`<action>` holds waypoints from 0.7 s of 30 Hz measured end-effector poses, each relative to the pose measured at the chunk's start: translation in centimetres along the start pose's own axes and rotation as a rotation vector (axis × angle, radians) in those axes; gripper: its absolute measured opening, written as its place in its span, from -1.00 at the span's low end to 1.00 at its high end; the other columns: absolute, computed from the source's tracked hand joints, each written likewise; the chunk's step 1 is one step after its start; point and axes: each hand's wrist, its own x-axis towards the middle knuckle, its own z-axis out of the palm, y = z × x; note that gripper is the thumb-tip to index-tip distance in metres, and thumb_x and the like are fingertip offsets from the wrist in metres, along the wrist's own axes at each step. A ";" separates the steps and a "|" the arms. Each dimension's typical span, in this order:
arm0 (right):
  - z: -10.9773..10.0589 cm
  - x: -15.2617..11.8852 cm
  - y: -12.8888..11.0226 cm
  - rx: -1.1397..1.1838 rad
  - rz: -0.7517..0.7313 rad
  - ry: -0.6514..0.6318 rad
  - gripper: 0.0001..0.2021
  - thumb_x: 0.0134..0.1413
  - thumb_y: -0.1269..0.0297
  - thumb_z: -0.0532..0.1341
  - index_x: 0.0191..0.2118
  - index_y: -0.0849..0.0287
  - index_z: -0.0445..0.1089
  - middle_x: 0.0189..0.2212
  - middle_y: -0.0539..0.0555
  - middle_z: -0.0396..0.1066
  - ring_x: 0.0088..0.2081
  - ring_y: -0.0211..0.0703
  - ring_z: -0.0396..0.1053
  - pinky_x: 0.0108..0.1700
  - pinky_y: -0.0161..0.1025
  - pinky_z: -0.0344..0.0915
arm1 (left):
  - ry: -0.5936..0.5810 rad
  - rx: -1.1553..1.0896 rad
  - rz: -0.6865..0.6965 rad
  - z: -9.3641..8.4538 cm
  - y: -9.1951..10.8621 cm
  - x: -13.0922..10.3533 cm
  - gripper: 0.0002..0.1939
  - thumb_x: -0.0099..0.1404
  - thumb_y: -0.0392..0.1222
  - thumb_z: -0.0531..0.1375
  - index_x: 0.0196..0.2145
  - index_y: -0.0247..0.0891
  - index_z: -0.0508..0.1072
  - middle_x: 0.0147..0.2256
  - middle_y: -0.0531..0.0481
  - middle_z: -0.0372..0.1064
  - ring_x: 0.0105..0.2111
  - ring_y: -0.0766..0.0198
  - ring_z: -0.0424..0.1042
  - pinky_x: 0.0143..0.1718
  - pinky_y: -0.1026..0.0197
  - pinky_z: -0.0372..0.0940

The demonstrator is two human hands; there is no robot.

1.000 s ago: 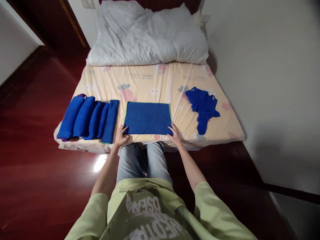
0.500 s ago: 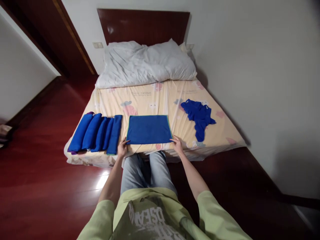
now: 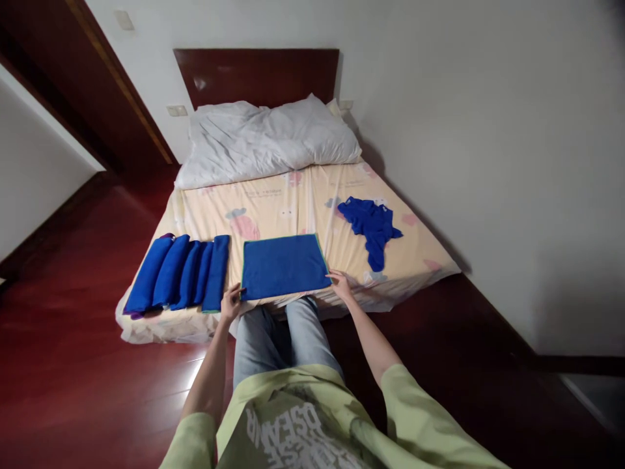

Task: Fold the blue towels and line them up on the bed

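Observation:
A blue towel [image 3: 284, 267] with green edging lies spread flat at the near edge of the bed. My left hand [image 3: 231, 303] is closed at its near left corner, fingertips pinching the cloth. At the near right corner my right hand [image 3: 340, 285] grips the edge between thumb and fingers. Left of the towel, several folded blue cloths [image 3: 168, 277] lie side by side in a row, the nearest one a narrow folded strip [image 3: 215, 273]. A crumpled blue cloth heap [image 3: 370, 225] rests off to the right.
The bed [image 3: 303, 195] has a pale patterned sheet. A white quilt [image 3: 273, 140] is bunched at the far end before a dark wooden headboard [image 3: 258, 75]. A wall [image 3: 463, 163] runs along the right, and a dark red floor [image 3: 58, 365] surrounds the bed.
The camera view has shifted, so the bed appears further left and tilted. Both hands stay at the towel's near corners, and the towel still lies flat.

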 end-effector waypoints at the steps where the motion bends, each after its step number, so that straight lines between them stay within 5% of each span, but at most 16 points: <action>1: 0.0 0.2 0.0 -0.002 0.003 0.007 -0.53 -0.39 0.52 0.12 -0.30 0.09 0.64 -0.02 0.16 0.50 0.08 0.06 0.43 0.25 0.10 0.29 | 0.008 0.003 -0.004 0.1 0.0 0.2 -0.52 0.03 -0.27 0.08 -0.13 -0.09 0.63 0.11 -0.02 0.46 0.19 -0.03 0.37 0.23 -0.07 0.31; 6: -0.1 0.6 0.1 -0.037 0.024 0.032 -0.58 -0.39 0.48 0.12 -0.35 0.09 0.64 -0.20 0.11 0.44 -0.14 -0.05 0.43 0.00 -0.04 0.43 | 0.044 0.031 -0.035 0.3 0.0 0.7 -0.49 -0.03 -0.32 0.07 -0.14 -0.16 0.62 0.01 -0.13 0.43 0.10 0.03 0.41 0.19 0.02 0.34; 12: -0.7 0.9 -0.2 -0.135 0.047 -0.060 -0.61 -0.39 0.43 0.11 -0.38 0.14 0.62 -0.44 -0.01 0.28 -0.43 -0.20 0.22 -0.26 -0.21 0.33 | 0.023 0.065 -0.111 0.6 0.1 1.1 -0.50 0.03 -0.31 0.07 -0.10 -0.23 0.61 -0.22 -0.13 0.41 -0.11 0.08 0.42 0.01 0.06 0.40; 17: -0.9 1.2 -0.5 -0.156 0.058 -0.041 -0.95 -0.28 0.31 0.22 -0.61 0.12 0.41 -0.57 -0.05 0.18 -0.46 -0.19 0.16 -0.35 -0.25 0.22 | 0.038 0.096 -0.158 1.0 -0.6 1.8 -0.62 0.12 -0.20 0.11 -0.15 -0.24 0.61 -0.35 -0.08 0.39 -0.24 0.10 0.40 -0.12 0.11 0.37; 21: -0.7 1.5 -0.1 -0.177 0.057 0.007 -0.69 -0.17 0.13 0.29 -0.70 0.07 0.18 -0.60 -0.05 0.14 -0.46 -0.18 0.14 -0.36 -0.24 0.16 | 0.079 0.115 -0.199 1.2 -0.9 2.3 -0.71 0.15 -0.04 0.18 -0.30 -0.27 0.58 -0.36 -0.09 0.41 -0.26 0.10 0.41 -0.15 0.13 0.34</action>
